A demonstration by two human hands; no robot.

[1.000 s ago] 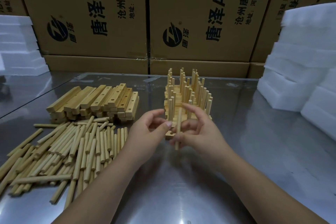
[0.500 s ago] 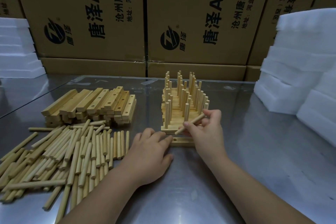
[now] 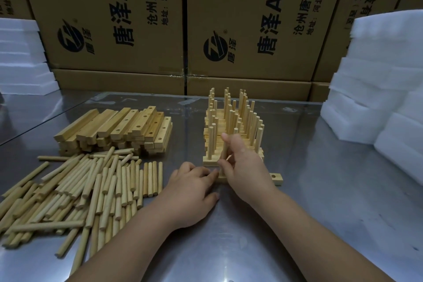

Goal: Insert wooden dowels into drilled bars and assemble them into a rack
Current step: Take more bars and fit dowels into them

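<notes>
Pinches an upright dowel (image 3: 224, 153) in the right hand (image 3: 246, 168), lower end down at the drilled bar (image 3: 275, 179) on the steel table (image 3: 320, 201). Rests the left hand (image 3: 194, 188) loose, gripping nothing, fingertips against that bar's left end. Hides most of the bar behind both hands. Just behind: rack (image 3: 231, 121) bristling with pegs. Leftward: loose dowels (image 3: 91, 190), stacked bars (image 3: 114, 129). Beyond: cardboard boxes (image 3: 114, 18), white foam blocks (image 3: 377, 75).

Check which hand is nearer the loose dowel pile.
Left. The left hand rests just right of the loose dowel pile; the right hand is farther right, gripping an upright dowel.
</notes>
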